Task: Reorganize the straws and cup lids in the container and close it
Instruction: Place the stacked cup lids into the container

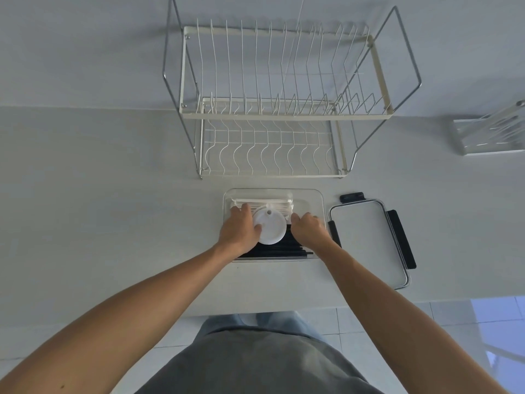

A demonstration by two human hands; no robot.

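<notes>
A clear rectangular container (pixel 316 196) stands on the white counter in front of me. Inside it, white paper-wrapped straws (pixel 264 202) lie along the far side and black straws (pixel 284 251) along the near side. A round white cup lid (pixel 270 227) rests on top of them in the middle. My left hand (pixel 238 230) is inside the container, its fingers against the left edge of the lid and over the white straws. My right hand (pixel 308 227) reaches in from the right, fingertips on the straws beside the lid. The container's lid (pixel 366 237), clear with black clips, lies flat to the right.
A two-tier wire dish rack (pixel 272 109) stands just behind the container. A clear acrylic holder (pixel 491 135) sits at the far right of the counter. The counter's front edge runs below my forearms, with tiled floor beyond it.
</notes>
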